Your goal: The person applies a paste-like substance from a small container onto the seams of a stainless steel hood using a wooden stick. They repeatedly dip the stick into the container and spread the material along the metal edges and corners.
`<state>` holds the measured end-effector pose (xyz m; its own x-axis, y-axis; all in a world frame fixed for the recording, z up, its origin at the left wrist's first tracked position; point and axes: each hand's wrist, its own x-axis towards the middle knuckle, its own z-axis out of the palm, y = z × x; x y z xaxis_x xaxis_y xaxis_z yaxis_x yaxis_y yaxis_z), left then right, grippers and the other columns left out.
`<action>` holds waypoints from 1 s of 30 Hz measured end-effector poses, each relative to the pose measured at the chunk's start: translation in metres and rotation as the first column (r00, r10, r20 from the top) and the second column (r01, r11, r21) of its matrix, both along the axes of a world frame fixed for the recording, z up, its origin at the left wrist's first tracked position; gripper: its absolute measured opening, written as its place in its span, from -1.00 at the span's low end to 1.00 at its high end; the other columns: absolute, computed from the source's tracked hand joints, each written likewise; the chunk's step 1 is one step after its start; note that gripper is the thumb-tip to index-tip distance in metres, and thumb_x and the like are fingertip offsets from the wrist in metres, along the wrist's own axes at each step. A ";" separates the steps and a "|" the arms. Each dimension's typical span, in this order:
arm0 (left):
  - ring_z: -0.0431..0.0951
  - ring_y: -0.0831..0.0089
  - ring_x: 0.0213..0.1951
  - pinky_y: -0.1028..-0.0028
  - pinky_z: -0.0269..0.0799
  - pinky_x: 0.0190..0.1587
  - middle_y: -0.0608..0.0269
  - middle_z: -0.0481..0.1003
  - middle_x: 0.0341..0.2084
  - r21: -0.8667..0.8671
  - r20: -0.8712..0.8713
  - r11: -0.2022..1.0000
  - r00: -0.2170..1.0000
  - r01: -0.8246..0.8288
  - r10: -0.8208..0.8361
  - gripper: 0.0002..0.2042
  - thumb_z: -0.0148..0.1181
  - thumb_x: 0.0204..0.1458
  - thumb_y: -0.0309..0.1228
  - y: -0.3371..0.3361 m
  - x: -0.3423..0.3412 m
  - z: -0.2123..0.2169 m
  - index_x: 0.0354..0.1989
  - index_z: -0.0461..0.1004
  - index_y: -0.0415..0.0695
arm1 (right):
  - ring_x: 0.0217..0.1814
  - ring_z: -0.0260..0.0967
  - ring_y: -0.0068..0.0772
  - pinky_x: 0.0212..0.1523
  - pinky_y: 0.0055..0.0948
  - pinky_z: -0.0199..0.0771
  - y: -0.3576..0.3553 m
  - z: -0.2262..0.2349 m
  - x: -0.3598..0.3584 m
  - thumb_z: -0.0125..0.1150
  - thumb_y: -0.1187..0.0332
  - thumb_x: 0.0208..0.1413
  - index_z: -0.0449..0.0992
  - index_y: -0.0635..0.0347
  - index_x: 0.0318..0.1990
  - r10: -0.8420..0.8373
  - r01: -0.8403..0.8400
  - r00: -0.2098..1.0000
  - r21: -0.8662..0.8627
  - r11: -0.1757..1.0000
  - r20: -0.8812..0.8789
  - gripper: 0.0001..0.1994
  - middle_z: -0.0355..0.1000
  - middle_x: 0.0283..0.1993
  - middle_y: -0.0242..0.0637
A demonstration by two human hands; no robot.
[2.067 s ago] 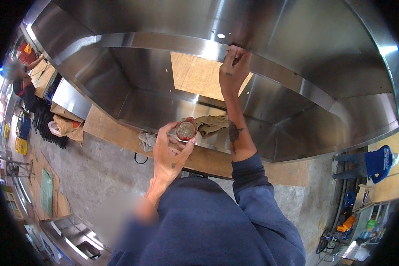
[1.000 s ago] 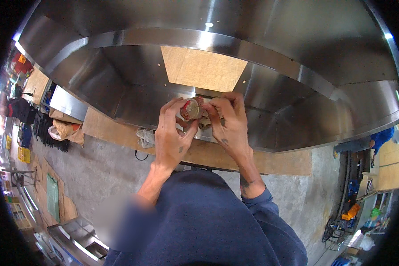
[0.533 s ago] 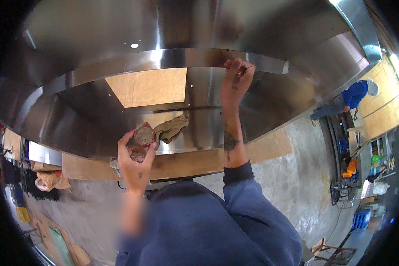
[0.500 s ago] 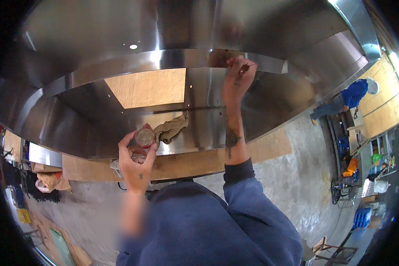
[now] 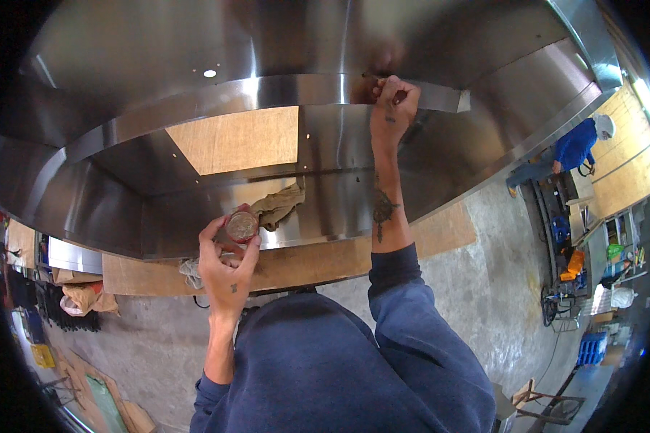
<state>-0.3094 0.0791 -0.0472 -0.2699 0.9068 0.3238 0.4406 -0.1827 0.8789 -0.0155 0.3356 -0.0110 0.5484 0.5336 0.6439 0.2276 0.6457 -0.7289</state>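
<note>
My left hand [image 5: 226, 274] grips a small round tin [image 5: 241, 226] with a reddish rim and a pale greyish top, held over the near side of a large shiny sheet-metal body [image 5: 332, 202]. Just beyond the tin, a crumpled brown cloth [image 5: 282, 205] lies on the metal. My right hand [image 5: 396, 105] is reached far forward, its fingers pinched together against the raised metal strip [image 5: 296, 90] that crosses the body. Whatever those fingertips hold, if anything, is too small to name.
A plywood surface [image 5: 242, 141] shows through the opening in the metal. More plywood [image 5: 440, 234] lies under the near edge. At the far right a person [image 5: 578, 144] in blue with a white cap bends at a bench. Bags [image 5: 87, 297] sit on the left.
My right hand has shifted slightly up and to the right along the strip. My left hand, still gripping the tin, has moved slightly right in the picture.
</note>
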 end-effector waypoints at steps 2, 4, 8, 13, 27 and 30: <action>0.61 0.53 -0.29 0.54 0.55 -0.38 0.08 0.57 0.07 -0.018 0.024 1.000 1.000 0.006 -0.006 -0.41 0.59 0.13 -0.48 -0.001 0.002 0.001 0.30 0.45 -0.32 | -0.18 0.54 -0.56 -0.09 -0.48 0.56 -0.002 0.002 -0.002 0.17 0.32 0.59 0.37 0.28 -0.08 -0.008 0.008 1.000 0.000 1.000 0.007 -0.79 0.60 -0.21 -0.25; 0.61 0.53 -0.29 0.54 0.55 -0.38 0.08 0.58 0.07 -0.033 0.047 0.999 0.999 0.009 -0.007 -0.41 0.59 0.13 -0.47 -0.002 0.003 0.001 0.29 0.45 -0.33 | -0.18 0.54 -0.56 -0.09 -0.48 0.56 -0.004 0.005 -0.004 0.17 0.31 0.59 0.38 0.28 -0.08 -0.013 0.013 1.000 0.003 1.000 0.015 -0.78 0.60 -0.21 -0.25; 0.61 0.54 -0.30 0.54 0.55 -0.39 0.10 0.60 0.01 0.013 0.004 1.000 1.000 0.016 -0.016 -0.40 0.59 0.13 -0.46 -0.001 0.002 0.000 0.30 0.44 -0.33 | -0.17 0.54 -0.55 -0.09 -0.46 0.56 -0.003 0.005 -0.004 0.15 0.30 0.60 0.37 0.29 -0.08 -0.025 0.025 1.000 -0.022 0.999 0.016 -0.77 0.59 -0.20 -0.26; 0.61 0.56 -0.33 0.55 0.53 -0.40 0.12 0.61 -0.06 0.028 -0.029 1.000 1.000 -0.005 0.006 -0.40 0.59 0.13 -0.46 -0.003 0.002 0.001 0.30 0.44 -0.30 | -0.16 0.54 -0.53 -0.09 -0.42 0.57 -0.005 0.005 -0.007 0.15 0.28 0.60 0.36 0.29 -0.08 0.029 -0.029 0.999 0.003 1.000 -0.044 -0.76 0.58 -0.16 -0.25; 0.63 0.55 -0.32 0.52 0.54 -0.32 0.09 0.65 -0.08 -0.006 0.017 1.000 1.000 -0.010 0.010 -0.40 0.60 0.12 -0.48 -0.004 0.006 0.004 0.30 0.43 -0.29 | -0.16 0.56 -0.53 -0.07 -0.45 0.59 0.001 0.004 -0.002 0.14 0.33 0.59 0.37 0.30 -0.07 0.001 -0.001 1.000 -0.001 1.000 -0.022 -0.79 0.59 -0.16 -0.22; 0.62 0.55 -0.38 0.52 0.55 -0.37 0.09 0.65 -0.13 0.014 0.008 1.000 1.000 -0.006 0.006 -0.40 0.61 0.11 -0.48 -0.003 0.005 0.001 0.29 0.44 -0.30 | -0.16 0.57 -0.51 -0.06 -0.43 0.61 -0.002 0.006 -0.003 0.14 0.33 0.59 0.37 0.31 -0.07 -0.024 0.024 1.000 -0.005 1.000 -0.012 -0.79 0.60 -0.12 -0.19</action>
<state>-0.3043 0.0759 -0.0463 -0.2779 0.9007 0.3339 0.4347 -0.1920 0.8799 -0.0183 0.3334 -0.0054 0.5691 0.5232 0.6343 0.2342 0.6363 -0.7350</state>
